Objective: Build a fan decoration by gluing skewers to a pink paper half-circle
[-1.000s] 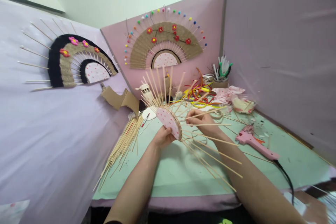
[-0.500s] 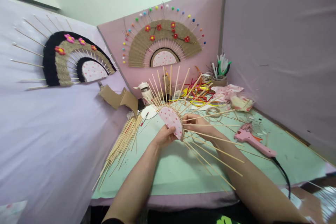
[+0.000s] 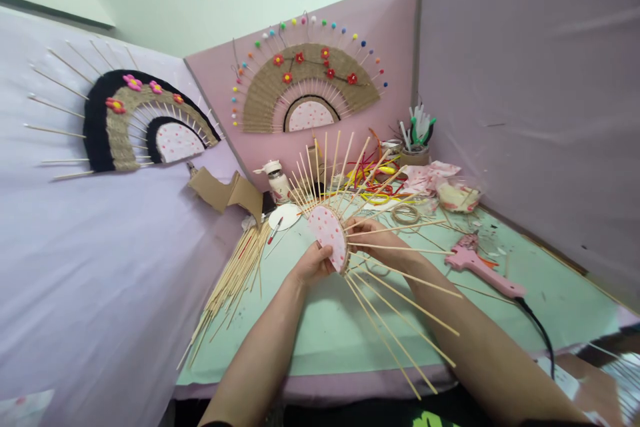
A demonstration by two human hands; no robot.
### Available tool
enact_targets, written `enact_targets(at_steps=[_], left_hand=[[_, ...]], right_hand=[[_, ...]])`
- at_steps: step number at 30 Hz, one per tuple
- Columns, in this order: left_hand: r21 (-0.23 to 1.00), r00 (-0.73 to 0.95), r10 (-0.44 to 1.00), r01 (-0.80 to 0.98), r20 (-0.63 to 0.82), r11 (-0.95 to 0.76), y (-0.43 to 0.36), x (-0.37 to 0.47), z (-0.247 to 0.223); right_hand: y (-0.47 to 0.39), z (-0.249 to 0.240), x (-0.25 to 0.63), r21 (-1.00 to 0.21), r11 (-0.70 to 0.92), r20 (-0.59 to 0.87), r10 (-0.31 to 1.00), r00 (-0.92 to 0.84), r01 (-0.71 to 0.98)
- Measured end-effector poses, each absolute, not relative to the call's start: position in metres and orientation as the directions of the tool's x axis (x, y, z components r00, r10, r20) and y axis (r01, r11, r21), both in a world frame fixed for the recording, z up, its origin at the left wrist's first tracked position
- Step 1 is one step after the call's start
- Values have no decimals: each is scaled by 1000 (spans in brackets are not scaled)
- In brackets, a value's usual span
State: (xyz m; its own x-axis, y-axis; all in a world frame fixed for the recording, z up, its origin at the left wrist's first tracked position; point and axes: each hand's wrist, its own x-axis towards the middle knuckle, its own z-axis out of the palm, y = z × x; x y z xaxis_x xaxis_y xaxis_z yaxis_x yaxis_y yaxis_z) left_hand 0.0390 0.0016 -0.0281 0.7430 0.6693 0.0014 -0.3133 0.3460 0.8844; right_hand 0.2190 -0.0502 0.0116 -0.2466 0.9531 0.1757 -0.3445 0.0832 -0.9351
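A half-disc fan base (image 3: 327, 235) covered in pink dotted cloth is held tilted above the table. Thin wooden sticks (image 3: 400, 272) radiate from its curved edge, where brown twine (image 3: 345, 265) runs along the rim. My left hand (image 3: 316, 263) grips the base by its straight side, thumb on the cloth. At the curved edge, my right hand (image 3: 367, 232) has its fingers closed together among the sticks. Sticks partly cover those fingers, and what they pinch is too small to make out. A thin loop of cord (image 3: 379, 268) shows below the right hand.
Loose sticks (image 3: 233, 280) lie in a pile at left, near a marker (image 3: 275, 230) and a white disc (image 3: 284, 216). A pink glue gun (image 3: 485, 270) rests at right. Coloured pipe cleaners (image 3: 375, 180) clutter the back. Finished fans (image 3: 313, 73) hang on the partitions.
The fan base has turned slightly, its lower sticks swinging downward and left. Both hands keep their places on it. The camera view has shifted a little.
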Motion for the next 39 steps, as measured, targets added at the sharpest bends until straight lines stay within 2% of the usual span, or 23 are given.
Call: enact_targets(at_steps=[9, 16, 25, 32, 36, 39], left_hand=[[900, 726, 687, -273, -39, 339, 3, 38, -32], [899, 731, 681, -272, -39, 343, 6, 38, -36], [910, 727, 681, -221, -87, 352, 5, 37, -37], [858, 598, 802, -413, 1, 307, 4, 35, -24], [808, 465, 885, -530, 22, 258, 10, 30, -15], [761, 366, 931, -609, 20, 223, 15, 24, -8]], right_hand=[[-54, 16, 219, -940, 51, 153, 947, -283, -337], [-48, 18, 222, -895, -2, 108, 969, -220, -447], [-52, 21, 222, -926, -13, 53, 985, -164, -377], [-45, 13, 214, -852, 40, 140, 978, -153, -522], [-44, 5, 204, -881, 50, 163, 966, -203, -470], [-48, 2, 196, -941, 84, 160, 965, -210, -329]])
